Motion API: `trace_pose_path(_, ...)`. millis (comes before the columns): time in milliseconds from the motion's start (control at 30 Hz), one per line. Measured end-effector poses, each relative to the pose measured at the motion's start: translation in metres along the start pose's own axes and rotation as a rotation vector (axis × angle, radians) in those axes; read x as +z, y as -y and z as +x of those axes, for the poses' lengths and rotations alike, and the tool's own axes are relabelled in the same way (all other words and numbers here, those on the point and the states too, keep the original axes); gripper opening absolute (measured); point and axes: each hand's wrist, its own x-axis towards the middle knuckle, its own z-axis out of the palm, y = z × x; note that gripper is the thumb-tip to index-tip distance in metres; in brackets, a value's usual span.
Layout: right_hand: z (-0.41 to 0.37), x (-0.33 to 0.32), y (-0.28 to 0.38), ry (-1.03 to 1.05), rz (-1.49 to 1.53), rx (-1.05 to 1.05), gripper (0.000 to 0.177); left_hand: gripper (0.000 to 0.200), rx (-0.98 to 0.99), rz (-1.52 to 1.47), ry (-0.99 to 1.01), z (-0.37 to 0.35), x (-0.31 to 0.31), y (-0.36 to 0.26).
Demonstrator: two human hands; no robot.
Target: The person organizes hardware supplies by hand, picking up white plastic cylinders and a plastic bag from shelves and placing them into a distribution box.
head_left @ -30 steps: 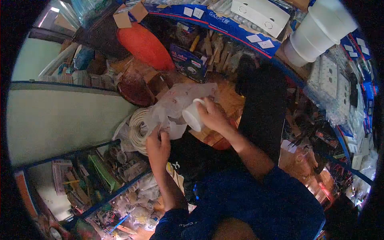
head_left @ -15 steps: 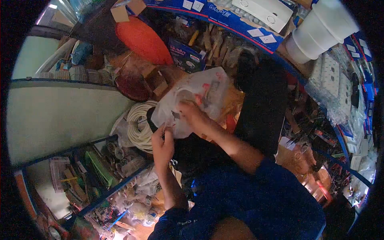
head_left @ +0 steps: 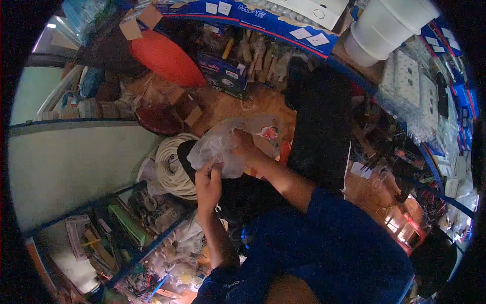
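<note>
A thin, whitish translucent plastic bag (head_left: 215, 144) with a red print or red content at its right end is stretched between my two hands. My left hand (head_left: 208, 185) pinches the near left edge of the bag between thumb and fingers. Higher and to the right, my right hand (head_left: 246, 147) is closed on the bag's middle, its fingertips partly hidden by the film. What lies inside the bag cannot be made out. Just left of the bag rests a coil of off-white cable (head_left: 172, 164) with a black item beside it.
Beyond the bag, a red rounded object (head_left: 167, 58) and a dark printed box (head_left: 223, 76) stand on the brown floor. White buckets (head_left: 390, 30) and blue cartons (head_left: 273, 20) line the upper shelf. Cluttered shelves (head_left: 121, 238) run along the lower left, near my left arm.
The bag has sunk and crumpled, its far end dropping toward me. My right hand has shifted slightly down with it, while the left keeps its pinch. The view has tilted slightly.
</note>
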Motion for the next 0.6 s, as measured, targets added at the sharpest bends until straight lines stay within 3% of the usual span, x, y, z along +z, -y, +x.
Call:
trace_pose_path(100,-0.034,-0.075,0.102,-0.139,0.055,0.218,0.029,0.029,0.090,-0.043,-0.114,0.007,0.004,0.004)
trace_pose_path(233,-0.013,-0.052,0.067,0.049,-0.287,0.206,0.046,0.030,0.039,-0.065,-0.121,0.013,-0.003,0.006)
trace_pose_path(400,-0.020,-0.098,0.105,0.114,-0.087,0.018,0.032,0.031,-0.007,-0.038,-0.226,0.017,-0.003,0.010)
trace_pose_path(500,-0.027,-0.128,0.132,0.115,-0.148,0.002,0.029,0.032,0.036,0.178,-0.412,0.024,0.006,0.046)
trace_pose_path(600,-0.053,-0.189,0.178,-0.088,0.154,-0.115,0.025,0.033,0.032,0.107,-0.313,0.038,0.010,0.045)
